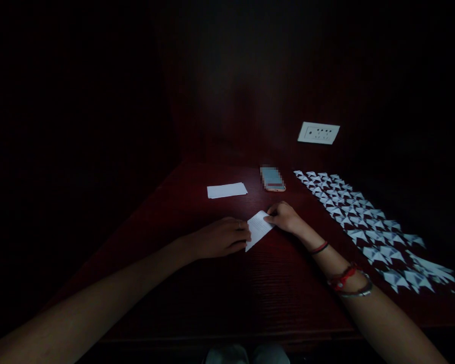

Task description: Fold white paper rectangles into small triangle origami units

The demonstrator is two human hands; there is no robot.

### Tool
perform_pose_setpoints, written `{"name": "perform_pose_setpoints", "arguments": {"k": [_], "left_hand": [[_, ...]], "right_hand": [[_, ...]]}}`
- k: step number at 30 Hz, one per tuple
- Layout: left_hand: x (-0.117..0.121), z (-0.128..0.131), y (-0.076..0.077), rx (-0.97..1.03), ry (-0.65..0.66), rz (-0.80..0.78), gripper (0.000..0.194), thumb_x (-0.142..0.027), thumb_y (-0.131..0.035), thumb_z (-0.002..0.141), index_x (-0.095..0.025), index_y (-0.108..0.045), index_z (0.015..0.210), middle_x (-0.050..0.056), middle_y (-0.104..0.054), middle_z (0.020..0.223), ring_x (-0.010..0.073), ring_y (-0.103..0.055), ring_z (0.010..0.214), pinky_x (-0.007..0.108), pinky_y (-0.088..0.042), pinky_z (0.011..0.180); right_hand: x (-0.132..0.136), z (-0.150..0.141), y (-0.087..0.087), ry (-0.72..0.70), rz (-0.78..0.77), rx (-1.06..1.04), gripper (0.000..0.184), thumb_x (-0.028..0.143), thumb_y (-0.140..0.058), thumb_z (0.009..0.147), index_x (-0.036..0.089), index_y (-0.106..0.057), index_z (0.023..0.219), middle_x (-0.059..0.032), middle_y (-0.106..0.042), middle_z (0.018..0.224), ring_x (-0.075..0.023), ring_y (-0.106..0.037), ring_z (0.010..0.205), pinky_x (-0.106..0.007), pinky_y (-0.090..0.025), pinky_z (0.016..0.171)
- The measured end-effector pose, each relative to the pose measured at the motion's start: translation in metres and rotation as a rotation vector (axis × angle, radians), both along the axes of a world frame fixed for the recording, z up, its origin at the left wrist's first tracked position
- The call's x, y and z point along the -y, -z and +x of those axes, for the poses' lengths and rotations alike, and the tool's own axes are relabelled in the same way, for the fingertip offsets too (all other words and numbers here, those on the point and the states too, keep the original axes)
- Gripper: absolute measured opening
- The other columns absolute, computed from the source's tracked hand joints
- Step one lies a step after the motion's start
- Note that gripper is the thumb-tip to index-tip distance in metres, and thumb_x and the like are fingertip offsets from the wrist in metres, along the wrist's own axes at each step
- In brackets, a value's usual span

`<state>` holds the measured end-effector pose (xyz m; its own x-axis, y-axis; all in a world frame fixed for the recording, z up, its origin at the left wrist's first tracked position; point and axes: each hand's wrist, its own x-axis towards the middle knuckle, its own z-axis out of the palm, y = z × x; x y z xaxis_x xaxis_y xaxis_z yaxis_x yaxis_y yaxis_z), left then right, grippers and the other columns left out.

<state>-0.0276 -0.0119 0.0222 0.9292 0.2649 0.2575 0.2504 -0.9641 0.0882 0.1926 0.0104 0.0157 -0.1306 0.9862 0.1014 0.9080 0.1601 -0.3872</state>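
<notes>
A small piece of white paper with faint printed lines lies slanted between my hands, its lower end coming to a point. My left hand, a ring on one finger, grips the paper's left edge with fingers held together. At the upper right edge my right hand pinches the paper between thumb and fingers. The underside of the paper and some fingertips are hidden. Just beyond the hands rests a stack of white paper slips.
A phone lies at the back of the dark red table. Rows of folded paper figures cover the right side, beside my right forearm. Some loose paper strips lie near them. A wall socket is behind.
</notes>
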Motion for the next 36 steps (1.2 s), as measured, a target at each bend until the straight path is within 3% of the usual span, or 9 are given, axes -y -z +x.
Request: {"name": "perform_pose_setpoints", "arguments": {"k": [4,10,15,18,23,28,36], "left_hand": [[0.000,0.000,0.000,0.018,-0.006,-0.015,0.019,-0.022,-0.043,0.081,-0.018,-0.051,0.098,0.004,-0.051,0.101,0.0163,-0.046,0.094,0.032,-0.034,0.084],[0.002,-0.002,-0.002,-0.002,-0.024,-0.061,0.019,-0.022,-0.042,0.081,-0.019,-0.051,0.098,0.004,-0.046,0.108,0.0148,-0.045,0.094,0.031,-0.035,0.083],[-0.005,-0.006,0.005,-0.004,-0.058,-0.041,0.020,-0.025,-0.041,0.082,-0.020,-0.051,0.098,0.004,-0.044,0.112,0.0178,-0.036,0.106,0.035,-0.029,0.090],[-0.010,-0.010,0.006,-0.018,-0.101,-0.043,0.021,-0.027,-0.039,0.083,-0.021,-0.050,0.101,0.004,-0.042,0.116,0.0195,-0.032,0.111,0.037,-0.027,0.092],[-0.013,-0.014,-0.002,-0.030,-0.141,-0.086,0.022,-0.026,-0.038,0.084,-0.021,-0.047,0.103,0.003,-0.047,0.111,0.0180,-0.034,0.109,0.035,-0.028,0.091],[-0.015,-0.014,-0.005,-0.015,-0.138,-0.074,0.019,-0.023,-0.040,0.083,-0.019,-0.049,0.099,0.004,-0.049,0.105,0.0158,-0.040,0.102,0.032,-0.030,0.088],[-0.020,-0.014,0.005,-0.026,-0.156,-0.020,0.021,-0.025,-0.042,0.082,-0.022,-0.047,0.102,0.003,-0.047,0.110,0.0176,-0.034,0.108,0.033,-0.026,0.090]], "right_hand": [[0.000,-0.005,0.002,0.059,-0.076,-0.167,0.015,0.025,-0.058,0.060,0.013,-0.058,0.069,-0.0039,-0.058,0.069,-0.0148,-0.052,0.068,-0.024,-0.039,0.062],[0.001,0.000,0.001,0.053,-0.065,-0.532,0.034,0.018,-0.060,0.059,0.013,-0.049,0.091,-0.0005,-0.056,0.069,-0.0106,-0.052,0.061,-0.022,-0.041,0.057],[0.010,0.004,-0.011,-0.228,0.070,-0.269,0.011,0.017,-0.055,0.065,0.016,-0.059,0.076,-0.0002,-0.059,0.071,-0.0120,-0.053,0.067,-0.025,-0.040,0.065],[0.020,0.003,-0.022,-0.460,0.180,-0.143,0.017,0.013,-0.049,0.070,0.017,-0.061,0.081,-0.0011,-0.060,0.081,-0.0118,-0.054,0.076,-0.025,-0.039,0.073],[0.026,0.000,-0.025,-0.695,0.181,-0.009,0.033,0.007,-0.044,0.072,0.019,-0.056,0.101,-0.0026,-0.058,0.099,-0.0123,-0.051,0.091,-0.026,-0.037,0.083],[0.024,0.000,-0.018,-0.743,0.183,0.099,0.037,0.007,-0.045,0.072,0.020,-0.054,0.105,-0.0028,-0.053,0.109,-0.0140,-0.049,0.098,-0.029,-0.037,0.086],[0.032,-0.004,-0.023,-0.746,0.203,0.202,0.040,0.009,-0.048,0.071,0.022,-0.051,0.108,-0.0020,-0.051,0.112,-0.0160,-0.050,0.097,-0.031,-0.037,0.084]]}}
